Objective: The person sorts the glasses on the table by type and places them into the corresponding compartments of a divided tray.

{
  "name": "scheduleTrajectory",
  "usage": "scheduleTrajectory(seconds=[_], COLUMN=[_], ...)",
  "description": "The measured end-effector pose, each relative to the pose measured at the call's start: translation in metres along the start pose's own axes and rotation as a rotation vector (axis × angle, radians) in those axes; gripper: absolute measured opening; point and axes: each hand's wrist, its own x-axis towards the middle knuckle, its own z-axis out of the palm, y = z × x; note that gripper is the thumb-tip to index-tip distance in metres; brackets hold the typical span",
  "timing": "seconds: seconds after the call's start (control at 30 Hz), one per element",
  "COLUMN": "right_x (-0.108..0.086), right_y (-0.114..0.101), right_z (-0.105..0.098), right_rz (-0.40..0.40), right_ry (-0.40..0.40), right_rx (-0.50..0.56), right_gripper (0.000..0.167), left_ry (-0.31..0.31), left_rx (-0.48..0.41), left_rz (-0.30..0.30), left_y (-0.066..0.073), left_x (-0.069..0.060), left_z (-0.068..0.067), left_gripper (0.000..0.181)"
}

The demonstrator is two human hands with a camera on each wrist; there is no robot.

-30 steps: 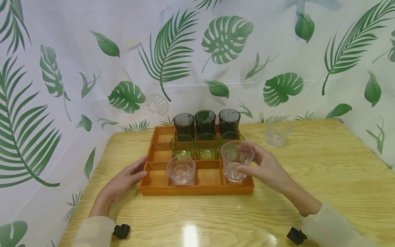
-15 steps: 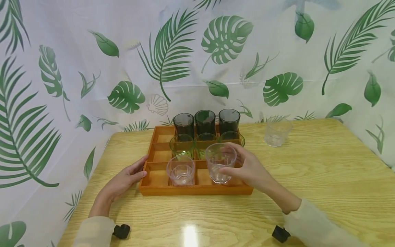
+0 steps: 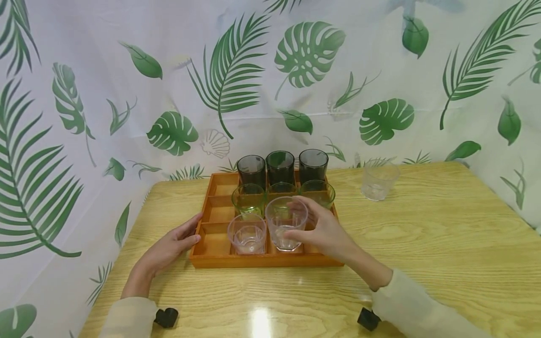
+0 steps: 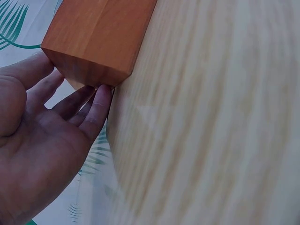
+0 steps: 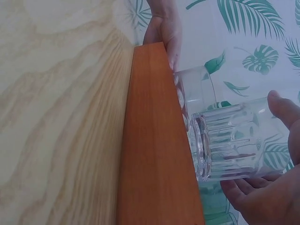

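My right hand [image 3: 323, 230] holds a clear drinking glass [image 3: 279, 230] between thumb and fingers. This glass is upright over the third front compartment from the left of a wooden tray [image 3: 266, 260]; the right wrist view shows its base [image 5: 201, 147] close to the tray's top edge, though whether it touches the floor is hidden. A second clear glass [image 3: 247, 237] stands just left of it. At the tray's left side, my left hand [image 3: 173, 244] rests its fingertips on the wall. In the left wrist view those fingers [image 4: 98, 105] touch the tray's end, mostly extended.
Dark grey glasses [image 3: 280, 169] stand in the tray's back row, and green glasses [image 3: 248, 202] in its middle row. Another clear glass [image 3: 379, 180] stands on the wooden table [image 3: 422, 225] at the back right. A leaf-patterned cloth [image 3: 253, 84] hangs behind.
My right hand has carried the clear glass leftward, from over the front right compartment to over the one beside it. The left hand stays at the tray's side.
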Motion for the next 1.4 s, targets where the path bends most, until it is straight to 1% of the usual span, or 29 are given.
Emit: scheduleTrajectory(seconds=[0.17,0.43,0.63,0.83,0.93,1.03,1.3,1.4], right_x=[0.000,-0.004,-0.007,-0.009,-0.011,-0.012,-0.013,-0.014], right_y=[0.003,0.008,0.013,0.018,0.021,0.022,0.018,0.015], right_z=[0.004,0.006,0.009,0.011,0.013,0.015,0.013,0.011], right_rz=[-0.018,-0.006,0.014,0.044,0.061,0.077,0.122,0.124], right_ry=[-0.004,0.003,0.013,0.032,0.027,0.021,0.003,0.011], right_rx=[0.018,-0.057,-0.111,-0.217,-0.300,-0.340,-0.339,-0.325], right_gripper=[0.079,0.080,0.082,0.086,0.087,0.089,0.099,0.097], left_ry=[-0.001,-0.008,0.000,-0.003,-0.002,-0.001,0.000,0.000], left_rx=[-0.013,-0.020,-0.029,-0.020,-0.015,-0.011,-0.021,-0.024], left_rz=[0.001,0.001,-0.003,-0.011,-0.013,-0.010,-0.012,-0.012], left_y=[-0.001,-0.001,-0.002,-0.002,-0.002,-0.002,-0.001,-0.001], left_x=[0.001,0.001,0.001,0.000,-0.001,0.000,-0.001,-0.001], left_z=[0.000,0.000,0.000,0.000,0.000,0.000,0.000,0.000], left_gripper=[0.068,0.067,0.068,0.068,0.068,0.068,0.068,0.068])
